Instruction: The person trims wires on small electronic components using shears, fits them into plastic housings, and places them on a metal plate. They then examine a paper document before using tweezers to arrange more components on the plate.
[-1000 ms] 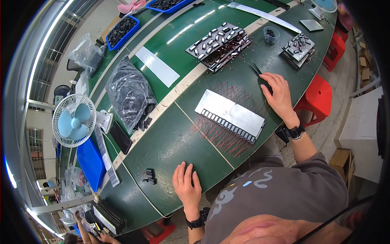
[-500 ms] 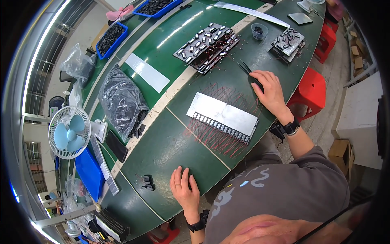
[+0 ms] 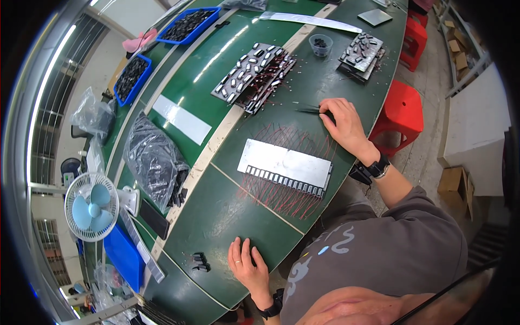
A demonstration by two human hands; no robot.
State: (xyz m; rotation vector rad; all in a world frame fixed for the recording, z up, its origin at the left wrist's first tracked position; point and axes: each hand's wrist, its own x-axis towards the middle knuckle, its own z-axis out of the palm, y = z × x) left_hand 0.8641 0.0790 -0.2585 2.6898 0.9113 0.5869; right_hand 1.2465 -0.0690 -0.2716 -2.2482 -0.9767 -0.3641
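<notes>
My right hand (image 3: 341, 120) is closed around a pair of dark tweezers (image 3: 309, 110), whose tips point left just above the green tabletop. Below it lies a silvery metal plate (image 3: 284, 162) with a row of small black rectangular parts (image 3: 284, 182) along its near edge. Thin red and dark wires (image 3: 279, 203) fan out from both long sides of the plate. My left hand (image 3: 250, 269) rests on the near part of the table with its fingers stretched out, holding nothing. A few small black pieces (image 3: 200, 262) lie to its left.
Stacked boards with small parts and wires (image 3: 254, 76) stand beyond the plate, a smaller stack (image 3: 362, 54) to the right. A clear tub (image 3: 320, 45), a plastic bag of black parts (image 3: 154, 162), a phone (image 3: 154, 219), a fan (image 3: 93, 207) and blue trays (image 3: 132, 81) stand around.
The tweezers in my right hand have turned from pointing up-left to pointing nearly straight left. The view has shifted slightly. My left hand stays flat on the table.
</notes>
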